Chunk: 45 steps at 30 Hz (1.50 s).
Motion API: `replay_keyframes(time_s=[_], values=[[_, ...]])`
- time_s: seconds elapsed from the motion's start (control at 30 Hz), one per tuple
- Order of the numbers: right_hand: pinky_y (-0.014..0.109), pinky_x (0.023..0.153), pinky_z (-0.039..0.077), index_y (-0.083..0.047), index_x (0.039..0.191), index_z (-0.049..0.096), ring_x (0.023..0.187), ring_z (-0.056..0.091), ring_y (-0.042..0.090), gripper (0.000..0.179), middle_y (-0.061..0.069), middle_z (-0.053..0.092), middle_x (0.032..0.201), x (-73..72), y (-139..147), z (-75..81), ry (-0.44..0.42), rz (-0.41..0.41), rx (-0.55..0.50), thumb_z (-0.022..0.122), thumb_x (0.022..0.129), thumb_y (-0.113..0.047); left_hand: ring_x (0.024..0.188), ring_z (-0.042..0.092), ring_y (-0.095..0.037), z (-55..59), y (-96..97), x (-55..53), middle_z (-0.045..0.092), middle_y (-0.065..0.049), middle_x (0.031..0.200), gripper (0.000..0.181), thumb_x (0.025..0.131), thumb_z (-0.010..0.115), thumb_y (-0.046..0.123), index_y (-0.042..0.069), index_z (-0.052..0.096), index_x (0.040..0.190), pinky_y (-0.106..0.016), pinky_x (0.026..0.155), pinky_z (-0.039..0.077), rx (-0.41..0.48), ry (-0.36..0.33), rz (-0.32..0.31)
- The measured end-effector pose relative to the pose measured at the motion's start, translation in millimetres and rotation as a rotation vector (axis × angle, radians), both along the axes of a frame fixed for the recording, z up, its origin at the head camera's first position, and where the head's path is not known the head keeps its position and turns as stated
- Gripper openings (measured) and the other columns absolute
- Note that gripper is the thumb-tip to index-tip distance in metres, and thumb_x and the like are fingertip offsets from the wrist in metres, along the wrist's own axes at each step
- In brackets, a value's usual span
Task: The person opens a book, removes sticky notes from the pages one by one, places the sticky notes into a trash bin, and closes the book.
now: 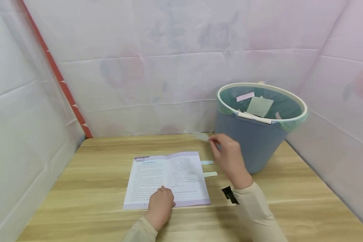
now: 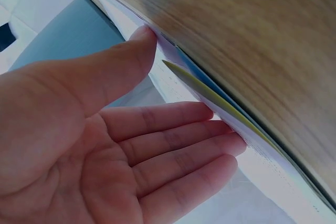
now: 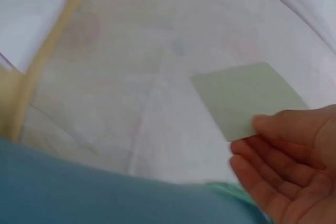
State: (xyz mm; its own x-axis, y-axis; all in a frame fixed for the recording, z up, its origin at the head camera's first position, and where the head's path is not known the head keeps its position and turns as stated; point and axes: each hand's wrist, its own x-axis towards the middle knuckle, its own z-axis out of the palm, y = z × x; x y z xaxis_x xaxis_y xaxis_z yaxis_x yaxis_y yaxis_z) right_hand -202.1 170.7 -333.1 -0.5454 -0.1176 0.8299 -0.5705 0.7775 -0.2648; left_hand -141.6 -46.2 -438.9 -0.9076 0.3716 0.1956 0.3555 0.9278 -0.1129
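Observation:
An open booklet [image 1: 189, 178] with purple-edged printed pages lies on the wooden table. My left hand [image 1: 161, 205] rests on its lower part near the fold. In the left wrist view the left fingers [image 2: 184, 153] extend straight against the pages, thumb at the edge. Between thumb and fingertips, my right hand [image 1: 230, 159] pinches a pale green sticky note [image 3: 247, 98] by one end. It is raised over the table beside the bin; the note looks blurred in the head view. A blue tab [image 1: 207, 162] and a pale green tab [image 1: 210, 174] stick out from the booklet's right side.
A blue bin [image 1: 245, 141] with a white rim and green liner stands at the table's back right. Inside it are a pale green square note [image 1: 260, 106] and a pink strip [image 1: 245, 96]. White sheeting [image 1: 184, 77] walls in the back and sides.

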Motion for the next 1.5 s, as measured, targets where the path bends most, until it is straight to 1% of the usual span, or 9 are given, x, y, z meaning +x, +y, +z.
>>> replay_keyframes(time_s=[0.13, 0.23, 0.37, 0.6, 0.93, 1.13, 1.27, 1.37, 1.5], values=[[0.02, 0.075, 0.049, 0.003, 0.086, 0.07, 0.073, 0.066, 0.029, 0.013, 0.014, 0.07, 0.081, 10.0, 10.6, 26.6, 0.305, -0.002, -0.209, 0.072, 0.076, 0.011, 0.072, 0.067, -0.026, -0.2, -5.1, 0.8, 0.069, -0.02, 0.088, 0.049, 0.069, 0.082, 0.037, -0.007, 0.066, 0.085, -0.033, 0.06, 0.057, 0.016, 0.016, 0.02], [0.019, 0.083, 0.049, 0.003, 0.082, 0.071, 0.074, 0.066, 0.034, 0.01, 0.016, 0.07, 0.08, 15.1, 18.8, 42.2, 0.5, -0.078, -0.377, 0.072, 0.076, 0.011, 0.067, 0.064, -0.025, -1.4, -7.4, 1.1, 0.068, -0.019, 0.083, 0.047, 0.068, 0.083, 0.036, -0.005, 0.064, 0.081, -0.033, 0.055, 0.055, 0.04, 0.028, 0.031], [0.025, 0.084, 0.051, 0.004, 0.078, 0.072, 0.078, 0.066, 0.037, 0.005, 0.017, 0.071, 0.079, 16.9, 35.1, 53.9, 0.603, -0.219, -0.5, 0.071, 0.078, 0.009, 0.067, 0.064, -0.026, -1.6, -9.0, 1.3, 0.067, -0.019, 0.083, 0.048, 0.068, 0.082, 0.036, -0.006, 0.064, 0.082, -0.034, 0.055, 0.055, 0.05, 0.029, 0.03], [0.019, 0.081, 0.047, 0.002, 0.082, 0.076, 0.081, 0.064, 0.036, 0.008, 0.018, 0.071, 0.082, 12.1, 67.9, 55.9, 0.548, -0.395, -0.533, 0.073, 0.084, -0.006, 0.068, 0.065, -0.026, 4.4, -7.7, 0.0, 0.068, -0.021, 0.086, 0.048, 0.067, 0.083, 0.035, -0.007, 0.064, 0.082, -0.034, 0.057, 0.056, 0.048, 0.05, 0.02], [0.014, 0.078, 0.04, 0.001, 0.087, 0.076, 0.084, 0.063, 0.039, 0.01, 0.02, 0.07, 0.085, 10.5, 80.6, 53.7, 0.498, -0.419, -0.496, 0.069, 0.087, -0.005, 0.068, 0.065, -0.026, 7.5, -4.1, -1.9, 0.068, -0.022, 0.088, 0.046, 0.069, 0.083, 0.033, -0.007, 0.065, 0.082, -0.034, 0.054, 0.056, 0.044, 0.05, 0.002], [0.017, 0.081, 0.043, 0.001, 0.091, 0.076, 0.084, 0.063, 0.04, 0.01, 0.022, 0.069, 0.087, 16.8, 74.5, 54.9, 0.491, -0.409, -0.481, 0.067, 0.087, 0.0, 0.075, 0.067, -0.029, 6.8, -4.6, -0.6, 0.067, -0.023, 0.09, 0.073, 0.063, 0.077, 0.058, -0.01, 0.066, 0.087, -0.034, 0.056, 0.056, -0.008, 0.004, -0.001], [0.022, 0.086, 0.046, 0.0, 0.091, 0.076, 0.087, 0.065, 0.036, 0.01, 0.021, 0.07, 0.087, 20.3, 66.8, 53.1, 0.47, -0.336, -0.474, 0.068, 0.085, 0.001, 0.075, 0.067, -0.028, 5.7, -4.3, 0.5, 0.067, -0.022, 0.089, 0.082, 0.059, 0.074, 0.065, -0.011, 0.066, 0.088, -0.034, 0.056, 0.056, -0.017, 0.002, -0.008], [0.02, 0.086, 0.046, 0.002, 0.093, 0.075, 0.087, 0.065, 0.022, 0.014, 0.02, 0.07, 0.088, 20.9, 59.0, 48.5, 0.388, -0.207, -0.414, 0.067, 0.083, 0.007, 0.074, 0.068, -0.029, 4.6, -3.5, 1.0, 0.067, -0.023, 0.089, 0.077, 0.06, 0.077, 0.061, -0.01, 0.066, 0.088, -0.034, 0.055, 0.056, 0.001, 0.008, -0.012], [0.011, 0.078, 0.045, 0.003, 0.099, 0.072, 0.084, 0.062, 0.008, 0.017, 0.016, 0.071, 0.092, 19.9, 45.5, 37.3, 0.038, -0.001, -0.268, 0.067, 0.083, 0.008, 0.074, 0.068, -0.03, 3.8, -3.1, 1.6, 0.066, -0.024, 0.09, 0.072, 0.064, 0.079, 0.055, -0.011, 0.065, 0.088, -0.035, 0.055, 0.056, 0.041, -0.013, -0.027]])
